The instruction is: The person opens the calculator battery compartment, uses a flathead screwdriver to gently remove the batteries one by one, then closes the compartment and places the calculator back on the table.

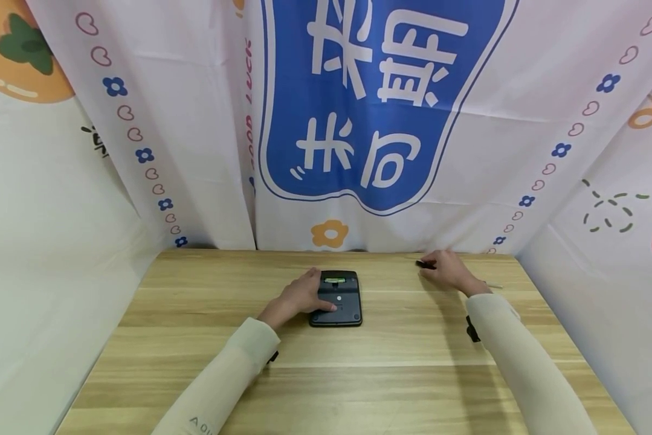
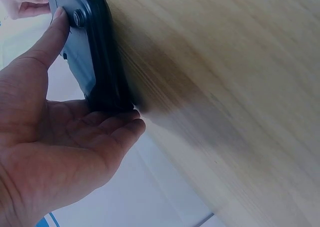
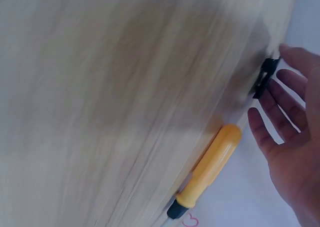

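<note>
A black calculator point(image 1: 347, 307) lies face down on the table, its battery slot uncovered with a green battery point(image 1: 335, 280) in it. My left hand point(image 1: 300, 293) grips it by its left side. The thumb point(image 2: 52, 37) presses on its back while the other fingers lie along its edge. Off to the right, near the table's far edge, my right hand point(image 1: 448, 269) pinches a small black battery cover point(image 3: 265, 78) between thumb and fingers. Beside that hand lies a screwdriver point(image 3: 212, 157) with a yellow handle; in the head view the hand hides most of it.
The wooden table point(image 1: 222, 350) ends at a white printed curtain point(image 1: 206, 151) behind it. More white cloth hangs along the left and right sides. Dark wrist straps show at both sleeves.
</note>
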